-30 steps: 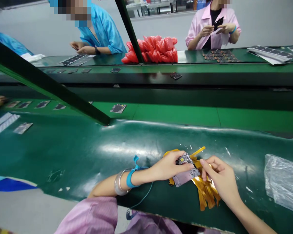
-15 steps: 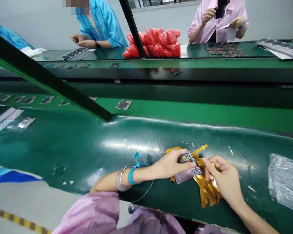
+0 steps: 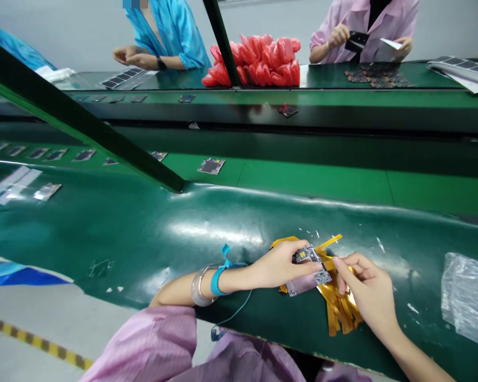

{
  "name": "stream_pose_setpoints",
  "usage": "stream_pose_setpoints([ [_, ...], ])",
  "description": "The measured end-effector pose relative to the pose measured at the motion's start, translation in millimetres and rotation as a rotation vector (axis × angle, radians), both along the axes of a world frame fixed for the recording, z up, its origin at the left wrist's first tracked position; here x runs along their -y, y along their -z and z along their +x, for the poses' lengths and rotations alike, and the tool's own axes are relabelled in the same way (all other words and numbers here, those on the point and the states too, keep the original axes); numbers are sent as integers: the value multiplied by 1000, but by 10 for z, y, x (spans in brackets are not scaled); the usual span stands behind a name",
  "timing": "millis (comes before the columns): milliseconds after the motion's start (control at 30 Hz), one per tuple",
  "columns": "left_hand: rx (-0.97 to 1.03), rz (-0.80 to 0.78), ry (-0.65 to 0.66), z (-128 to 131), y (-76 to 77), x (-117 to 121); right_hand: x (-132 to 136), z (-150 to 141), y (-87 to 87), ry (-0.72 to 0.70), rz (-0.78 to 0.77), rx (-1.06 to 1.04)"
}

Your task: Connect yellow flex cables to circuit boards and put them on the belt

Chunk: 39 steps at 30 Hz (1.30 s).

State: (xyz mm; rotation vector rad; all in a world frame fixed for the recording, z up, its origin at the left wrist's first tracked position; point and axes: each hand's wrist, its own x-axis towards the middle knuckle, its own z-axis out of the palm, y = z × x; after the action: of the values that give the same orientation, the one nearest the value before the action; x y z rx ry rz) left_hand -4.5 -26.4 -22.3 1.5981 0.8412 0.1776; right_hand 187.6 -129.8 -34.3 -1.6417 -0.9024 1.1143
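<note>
My left hand [image 3: 281, 265] grips a small circuit board [image 3: 323, 275] by its edges, thumb across the near face. The board is tilted, with a yellow square part near its top and a shiny plain area lower down. Close to its right side, my right hand [image 3: 366, 284] has thumb and forefinger pinched on the end of an amber tape strip [image 3: 330, 261]. Beneath both hands lies a bunch of amber tape strips [image 3: 340, 313], partly covered by the board and fingers. A blue wrist strap [image 3: 216, 281] with a cord is on my left wrist.
A clear plastic bag [image 3: 468, 300] lies at the right. Beyond the bench edge, a green belt [image 3: 302, 183] carries several boards [image 3: 211, 166]. A slanting dark green post [image 3: 143, 159] stands at left. Across are two co-workers and a heap of red bags [image 3: 263, 61].
The view has shifted slightly, and the boards on the near belt appear farther right. My hands keep nearly the same pose. Across, the pink-sleeved co-worker's hand has lowered a dark flat piece.
</note>
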Motion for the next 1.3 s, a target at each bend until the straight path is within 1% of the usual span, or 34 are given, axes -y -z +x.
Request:
stream_pose_setpoints([
  [267, -7, 21, 11, -2, 3, -14, 1, 13, 5, -37, -20, 15],
  [533, -23, 40, -7, 2, 53, -9, 10, -54, -2, -20, -42, -59],
  [600, -33, 60, -17, 4, 56, -11, 14, -74, -4, -54, -47, -67],
  [667, -35, 56, -25, 6, 50, -19, 19, -78, 5, -118, -48, -64],
  [733, -18, 29, -24, 5, 36, -34, 21, -57, 17, -154, -52, -54],
  [867, -3, 21, 3, -12, -24, -75, -19, 43, -2, -135, -51, -16],
  [900, -11, 29, 7, -17, -51, -84, -41, 67, -21, -161, -50, 9],
  [967, -36, 47, 7, -23, -123, -97, -99, 92, -67, -272, -66, 48],
  [1033, -61, 78, 6, -25, -205, -103, -165, 87, -107, -397, -120, 44],
  [1100, -84, 114, -7, -31, -264, -121, -240, 79, -123, -474, -176, 20],
  [1167, -76, 141, -49, -59, -268, -191, -344, 115, -107, -484, -191, 23],
  [1233, -36, 207, -142, -137, -211, -362, -518, 232, -66, -444, -161, 25],
  [1267, -31, 278, -199, -203, -166, -492, -645, 323, -41, -407, -139, 11],
  [1300, -70, 383, -260, -289, -118, -651, -798, 432, -14, -362, -113, -8],
])
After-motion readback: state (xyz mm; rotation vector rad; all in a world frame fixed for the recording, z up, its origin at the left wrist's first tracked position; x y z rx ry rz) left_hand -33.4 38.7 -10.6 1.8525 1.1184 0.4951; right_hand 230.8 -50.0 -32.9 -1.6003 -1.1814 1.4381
